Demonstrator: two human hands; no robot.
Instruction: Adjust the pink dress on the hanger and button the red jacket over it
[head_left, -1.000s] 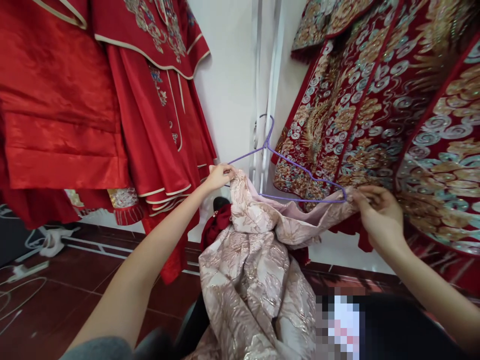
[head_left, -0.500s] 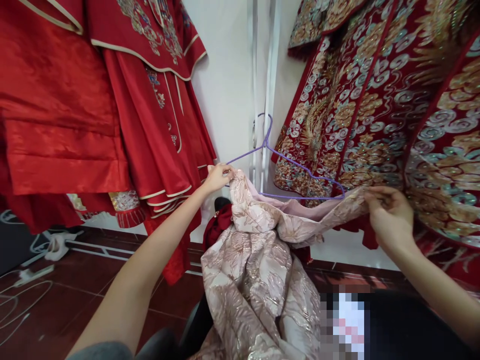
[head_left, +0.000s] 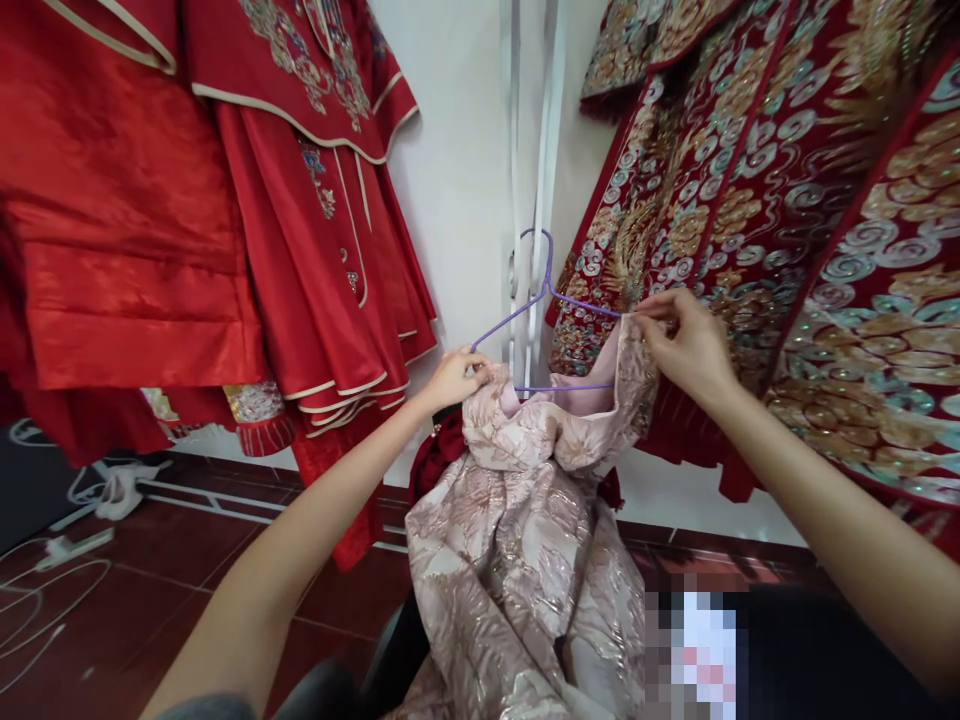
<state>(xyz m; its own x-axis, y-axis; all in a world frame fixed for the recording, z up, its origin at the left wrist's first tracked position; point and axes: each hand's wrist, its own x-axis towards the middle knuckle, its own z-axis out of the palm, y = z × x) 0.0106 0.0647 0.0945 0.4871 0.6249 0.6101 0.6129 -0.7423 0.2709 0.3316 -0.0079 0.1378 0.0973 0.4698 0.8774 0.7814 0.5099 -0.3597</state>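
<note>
A pale pink brocade garment (head_left: pixel 517 530) hangs down between my arms. Its upper edge is draped on a thin purple wire hanger (head_left: pixel 536 300). My left hand (head_left: pixel 457 375) is closed on the garment's left corner together with the hanger's left end. My right hand (head_left: pixel 686 340) pinches the garment's right edge up against the hanger's right shoulder wire. The hanger's right end is hidden behind the cloth and my right hand.
Red satin garments (head_left: pixel 225 200) hang at the left. Dark red robes with gold and silver embroidery (head_left: pixel 787 200) hang at the right. A white wall with metal rails (head_left: pixel 532 150) lies behind. White cables (head_left: pixel 45 580) lie on the dark red tiled floor. A dark red cloth (head_left: pixel 439 455) sits behind the pink garment.
My right hand has lifted the garment's right edge up and leftward, from the hanger's lower right end onto its shoulder. My left hand shifted slightly right and kept its hold.
</note>
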